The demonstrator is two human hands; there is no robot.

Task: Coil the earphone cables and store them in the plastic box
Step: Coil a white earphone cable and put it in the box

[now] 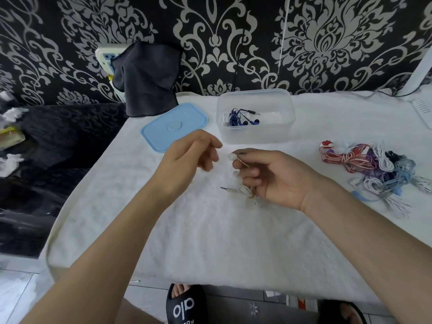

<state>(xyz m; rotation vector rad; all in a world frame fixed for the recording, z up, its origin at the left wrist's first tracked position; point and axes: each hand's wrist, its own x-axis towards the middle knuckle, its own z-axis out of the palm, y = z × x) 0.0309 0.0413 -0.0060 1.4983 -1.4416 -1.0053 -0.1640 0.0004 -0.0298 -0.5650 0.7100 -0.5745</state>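
Step in hand: coiling a white earphone cable (pixel 245 191) above the middle of the desk (pixel 210 230). The right hand (pixel 275 176) pinches the cable, one earbud (pixel 232 157) jutting left, jack pointing left; the bundle's long axis hangs roughly near-far. The left hand (pixel 187 157) hovers just beside, fingers loosely curled, holding nothing. Judged next: finish the wrap, then carry it far to the open plastic box (pixel 256 139), which already holds blue earphones (pixel 238 116). Tangled earphones (pixel 374 169) wait right.

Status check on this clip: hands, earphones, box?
Right hand grips white earphones, coiled. Left hand open, beside earbud. Plastic box open, blue earphones inside. Path unobstructed.
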